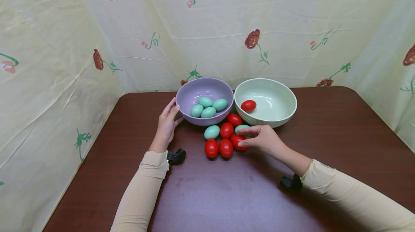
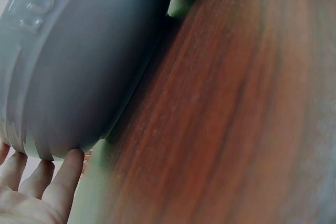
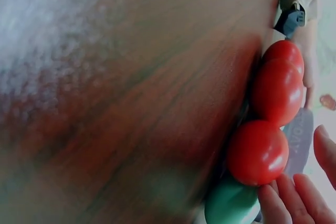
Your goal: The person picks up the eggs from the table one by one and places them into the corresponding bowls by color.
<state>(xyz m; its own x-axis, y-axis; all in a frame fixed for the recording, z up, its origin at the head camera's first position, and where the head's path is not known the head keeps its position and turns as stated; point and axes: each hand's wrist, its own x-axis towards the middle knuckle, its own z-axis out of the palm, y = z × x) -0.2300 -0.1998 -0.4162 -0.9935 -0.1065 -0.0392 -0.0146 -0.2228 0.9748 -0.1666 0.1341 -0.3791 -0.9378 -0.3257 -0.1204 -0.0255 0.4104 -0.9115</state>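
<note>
Mint-green eggs (image 1: 205, 102), four in number, lie in the purple bowl (image 1: 207, 88) at the back of the bench (image 1: 227, 196), head view; just beside it, the pale green bowl (image 1: 275, 98) holds one red egg (image 1: 248, 106). In front, five red eggs (image 1: 211, 148) and two mint-green ones lie close together. The left hand (image 1: 166, 124) of the person before me touches the purple bowl's side, its grip spread. The right hand (image 1: 264, 138) reaches over the rightmost of these, thumb and fingers parted at a red egg and a mint-green one.

Left wrist view: extended fingertips (image 2: 72, 161) meet the bowl's outer wall, marked by raised lettering (image 2: 44, 1).

Right wrist view: the grip is spread, its fingers (image 3: 273, 205) close by the mint-green egg (image 3: 231, 200) and a red one; contact I cannot tell.
</note>
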